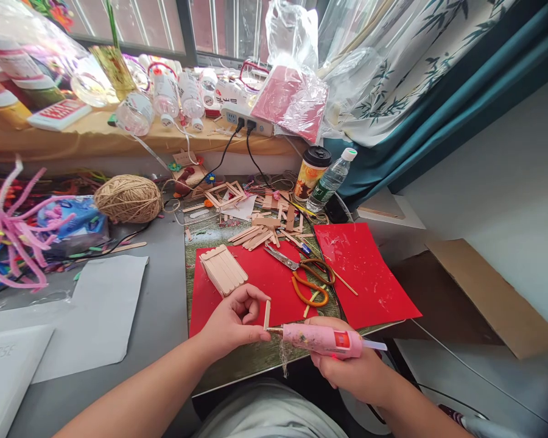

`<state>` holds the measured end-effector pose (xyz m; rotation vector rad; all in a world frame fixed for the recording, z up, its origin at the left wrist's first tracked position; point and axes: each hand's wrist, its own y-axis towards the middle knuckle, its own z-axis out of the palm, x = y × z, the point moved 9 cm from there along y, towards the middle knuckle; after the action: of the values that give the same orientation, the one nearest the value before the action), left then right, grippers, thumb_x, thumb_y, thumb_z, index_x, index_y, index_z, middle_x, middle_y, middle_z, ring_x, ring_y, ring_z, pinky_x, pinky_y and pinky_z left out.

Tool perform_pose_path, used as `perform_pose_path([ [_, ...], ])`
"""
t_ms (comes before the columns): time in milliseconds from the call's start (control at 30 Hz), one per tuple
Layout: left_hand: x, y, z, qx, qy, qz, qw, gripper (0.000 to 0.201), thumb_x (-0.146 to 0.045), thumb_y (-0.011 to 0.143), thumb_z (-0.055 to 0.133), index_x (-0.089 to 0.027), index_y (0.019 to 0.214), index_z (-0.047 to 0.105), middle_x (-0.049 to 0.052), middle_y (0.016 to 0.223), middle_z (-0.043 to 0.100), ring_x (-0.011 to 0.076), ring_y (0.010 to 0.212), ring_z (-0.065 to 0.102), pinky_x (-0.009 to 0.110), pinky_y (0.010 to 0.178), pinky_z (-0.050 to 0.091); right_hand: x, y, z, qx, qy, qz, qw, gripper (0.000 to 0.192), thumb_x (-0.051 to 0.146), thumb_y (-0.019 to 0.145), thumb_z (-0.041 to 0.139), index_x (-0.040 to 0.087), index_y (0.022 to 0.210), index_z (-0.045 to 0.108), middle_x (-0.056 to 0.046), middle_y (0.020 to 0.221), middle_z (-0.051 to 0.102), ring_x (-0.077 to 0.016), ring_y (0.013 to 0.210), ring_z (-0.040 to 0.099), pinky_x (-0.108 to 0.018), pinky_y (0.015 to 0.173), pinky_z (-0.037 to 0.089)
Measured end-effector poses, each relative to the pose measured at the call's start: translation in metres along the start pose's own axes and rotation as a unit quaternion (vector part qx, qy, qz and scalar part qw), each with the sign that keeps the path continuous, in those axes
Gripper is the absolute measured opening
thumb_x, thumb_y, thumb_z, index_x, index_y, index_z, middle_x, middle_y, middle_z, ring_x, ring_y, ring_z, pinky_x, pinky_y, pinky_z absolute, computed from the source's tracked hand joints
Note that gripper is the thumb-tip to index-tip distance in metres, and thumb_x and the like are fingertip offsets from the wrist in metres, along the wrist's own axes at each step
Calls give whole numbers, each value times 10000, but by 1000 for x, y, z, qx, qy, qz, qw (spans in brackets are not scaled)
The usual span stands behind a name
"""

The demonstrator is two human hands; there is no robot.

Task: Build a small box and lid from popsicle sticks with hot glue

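My left hand [231, 322] pinches a short wooden stick piece [267, 314] upright over the near edge of a red paper sheet [260, 280]. My right hand [354, 365] grips a pink hot glue gun [322, 339], its nozzle pointing left and touching the bottom end of the stick. A panel of glued popsicle sticks [223, 270] lies on the red sheet just beyond my left hand.
Orange-handled scissors [304, 274] lie between two red sheets, the second red sheet [363, 274] to the right. Loose popsicle sticks [260, 231], a twine ball [128, 198], pink pipe cleaners [13, 231], a cup [311, 173], a water bottle [332, 179] and white papers [86, 310] surround the work area.
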<state>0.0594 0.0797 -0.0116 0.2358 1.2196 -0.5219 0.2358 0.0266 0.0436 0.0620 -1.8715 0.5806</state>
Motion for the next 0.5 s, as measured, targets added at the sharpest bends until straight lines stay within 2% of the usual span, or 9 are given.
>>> perform_pose_path([
  [233, 0, -1, 1, 0, -4, -6, 1000, 549, -336, 655, 958, -179, 1056, 618, -114, 628, 342, 63, 562, 274, 202, 567, 261, -2, 2, 2, 4, 20, 11, 1000, 178, 100, 682, 570, 222, 669, 440, 51, 576, 475, -94, 492, 429, -233, 472, 296],
  [500, -1, -1, 1, 1, -3, -2, 1000, 551, -345, 654, 956, -181, 1061, 623, -117, 621, 343, 63, 553, 273, 200, 559, 276, -6, 2, 3, 11, 37, 26, 999, 172, 105, 703, 596, 217, 679, 467, 56, 559, 465, -89, 475, 431, -212, 450, 333],
])
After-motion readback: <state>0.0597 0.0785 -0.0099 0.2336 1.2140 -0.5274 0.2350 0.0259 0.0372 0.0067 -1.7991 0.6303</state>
